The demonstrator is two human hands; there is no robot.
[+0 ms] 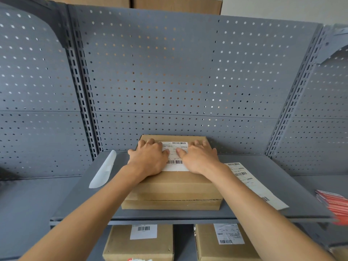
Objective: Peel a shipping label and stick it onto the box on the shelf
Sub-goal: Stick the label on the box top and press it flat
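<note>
On the near shelf [244, 213] sits the cardboard box [173, 187], shipping label [174, 157] already on its top. The left hand [148, 159] and right hand [199, 159] press flat, palms open, smoothing it; the peeled backing [103, 169] lies left. Nearly finished, I judge.

A brown cardboard box [172, 187] is set on the grey metal shelf [282, 185] (a white paper label [174, 156] on top), with a white label strip [252, 183] laid right and curled backing paper [104, 169] left.
</note>
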